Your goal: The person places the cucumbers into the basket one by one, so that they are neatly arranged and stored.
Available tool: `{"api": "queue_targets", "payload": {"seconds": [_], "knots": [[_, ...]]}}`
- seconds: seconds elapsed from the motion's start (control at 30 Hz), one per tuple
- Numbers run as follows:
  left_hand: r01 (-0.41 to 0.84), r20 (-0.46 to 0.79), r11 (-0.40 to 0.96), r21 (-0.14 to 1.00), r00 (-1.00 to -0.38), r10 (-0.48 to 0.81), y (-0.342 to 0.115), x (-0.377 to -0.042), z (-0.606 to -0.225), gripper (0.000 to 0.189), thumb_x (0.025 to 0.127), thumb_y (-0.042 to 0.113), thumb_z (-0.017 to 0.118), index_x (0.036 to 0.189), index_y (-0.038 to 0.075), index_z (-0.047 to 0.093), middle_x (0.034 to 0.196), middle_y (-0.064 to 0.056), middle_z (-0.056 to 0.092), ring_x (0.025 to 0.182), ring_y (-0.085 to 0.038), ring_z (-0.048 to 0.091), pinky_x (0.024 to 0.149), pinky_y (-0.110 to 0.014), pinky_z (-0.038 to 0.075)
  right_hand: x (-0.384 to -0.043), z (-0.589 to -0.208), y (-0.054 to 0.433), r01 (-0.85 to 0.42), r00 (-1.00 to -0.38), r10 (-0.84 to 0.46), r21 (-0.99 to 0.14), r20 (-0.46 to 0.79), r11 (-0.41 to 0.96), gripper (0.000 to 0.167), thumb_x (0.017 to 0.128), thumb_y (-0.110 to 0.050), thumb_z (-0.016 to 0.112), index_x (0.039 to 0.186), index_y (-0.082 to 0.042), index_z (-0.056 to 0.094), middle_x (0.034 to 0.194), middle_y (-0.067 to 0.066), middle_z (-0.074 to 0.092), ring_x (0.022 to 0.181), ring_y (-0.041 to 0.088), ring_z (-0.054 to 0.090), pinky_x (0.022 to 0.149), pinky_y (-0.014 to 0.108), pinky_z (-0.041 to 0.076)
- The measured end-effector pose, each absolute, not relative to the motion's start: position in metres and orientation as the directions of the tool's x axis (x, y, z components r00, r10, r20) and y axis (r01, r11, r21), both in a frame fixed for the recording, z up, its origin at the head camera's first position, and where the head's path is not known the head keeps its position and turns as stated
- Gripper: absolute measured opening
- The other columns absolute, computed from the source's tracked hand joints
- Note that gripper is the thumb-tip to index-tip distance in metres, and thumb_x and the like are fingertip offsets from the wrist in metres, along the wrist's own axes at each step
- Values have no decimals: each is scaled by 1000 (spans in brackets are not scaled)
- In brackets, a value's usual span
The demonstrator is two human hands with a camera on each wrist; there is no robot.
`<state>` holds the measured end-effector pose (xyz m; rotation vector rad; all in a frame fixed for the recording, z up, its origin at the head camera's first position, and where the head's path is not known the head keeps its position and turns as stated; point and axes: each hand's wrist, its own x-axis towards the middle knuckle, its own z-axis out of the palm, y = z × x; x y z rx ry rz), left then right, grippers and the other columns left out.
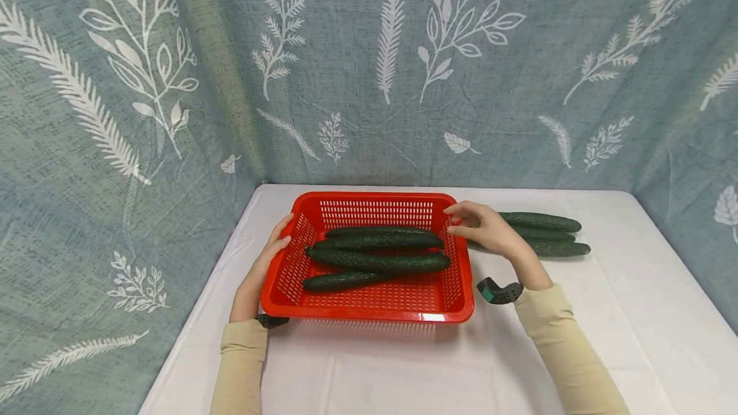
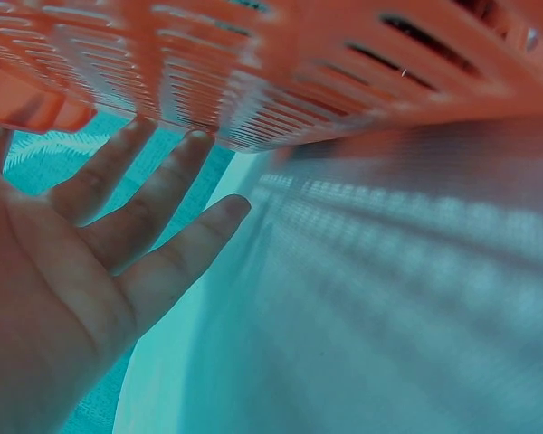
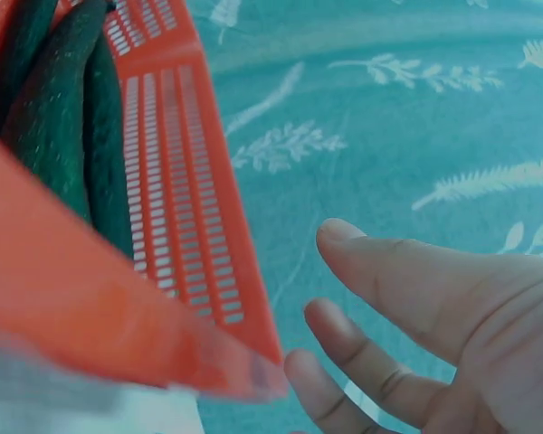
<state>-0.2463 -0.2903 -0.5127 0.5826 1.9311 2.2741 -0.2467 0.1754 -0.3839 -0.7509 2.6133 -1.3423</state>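
A red plastic basket (image 1: 369, 310) with slotted walls stands at the middle of the table in the head view, holding several dark green cucumbers (image 1: 392, 263). My left hand (image 1: 266, 264) is at the basket's left side, fingertips and thumb right at the rim. In the left wrist view its fingers (image 2: 167, 271) stretch out straight along the slotted outer wall. Over the right rim is my right hand (image 1: 487, 230), thumb and fingers apart with nothing between them. The right wrist view shows its fingertips (image 3: 330, 318) beside the basket's corner.
More cucumbers (image 1: 539, 221) lie on the white-covered table (image 1: 403, 370) to the right of the basket, partly hidden behind my right hand. A blue-green curtain (image 1: 357, 146) with white leaf patterns hangs behind the table and along both sides.
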Motion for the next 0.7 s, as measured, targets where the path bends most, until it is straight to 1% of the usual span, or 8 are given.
{"api": "queue_targets", "payload": {"seconds": [0.07, 0.1, 0.13, 0.2, 0.27, 0.43, 0.57, 0.7], "knots": [[136, 180, -163, 977, -936, 302, -278, -230, -490, 68, 93, 36, 49, 149, 22, 14, 149, -12, 17, 119, -13, 38, 90, -23, 40, -247, -386, 179, -383, -873, -469, -786, 135, 486, 39, 86, -17, 65, 120, 1, 58, 110, 18, 62, 93, 26, 60, 82, 39, 46], [96, 127, -122, 988, -951, 281, -270, -218, -474, 67, 94, 35, 46, 150, 20, 11, 149, -16, 13, 119, -14, 37, 90, -24, 40, -248, -388, 181, -382, -874, -467, -787, 137, 485, 39, 86, -17, 65, 120, 1, 58, 109, 18, 62, 93, 26, 60, 82, 39, 46], [82, 115, -128, 988, -953, 281, -266, -212, -466, 61, 97, 29, 39, 150, 19, 9, 149, -17, 12, 118, -13, 38, 90, -24, 41, -248, -388, 183, -377, -877, -462, -789, 134, 486, 39, 86, -17, 65, 120, 0, 58, 109, 17, 62, 93, 26, 60, 82, 39, 46], [37, 70, -125, 991, -961, 267, -260, -204, -456, 55, 101, 22, 30, 150, 17, 5, 149, -18, 10, 117, -13, 40, 89, -24, 43, -247, -390, 187, -368, -880, -457, -793, 129, 485, 38, 86, -17, 66, 120, -1, 58, 108, 17, 62, 93, 27, 59, 83, 41, 46], [12, 46, -133, 991, -966, 256, -258, -201, -452, 53, 101, 16, 25, 150, 16, 4, 149, -18, 9, 117, -14, 40, 89, -25, 43, -247, -391, 190, -366, -882, -454, -794, 129, 486, 37, 86, -17, 66, 119, -2, 59, 107, 17, 63, 93, 26, 59, 83, 41, 46], [8, 33, -112, 994, -974, 223, -259, -207, -458, 54, 100, 15, 26, 150, 16, 5, 149, -16, 10, 116, -11, 38, 89, -21, 41, -246, -395, 200, -323, -899, -428, -805, 95, 499, 37, 86, -19, 66, 119, -4, 59, 109, 17, 62, 94, 27, 59, 82, 41, 47], [29, 41, -63, 998, -980, 195, -260, -212, -460, 55, 98, 13, 27, 149, 12, 6, 148, -19, 10, 112, -4, 40, 87, -17, 39, -245, -398, 208, -296, -911, -407, -801, 73, 520, 39, 87, -19, 65, 122, -2, 57, 112, 21, 59, 96, 30, 59, 81, 42, 48], [24, 34, -57, 998, -980, 194, -260, -213, -459, 56, 98, 13, 28, 149, 11, 5, 148, -22, 9, 109, 0, 42, 86, -16, 40, -245, -403, 218, -280, -919, -389, -794, 59, 540, 39, 87, -19, 64, 122, -2, 57, 113, 24, 58, 97, 32, 59, 80, 42, 48]]}}
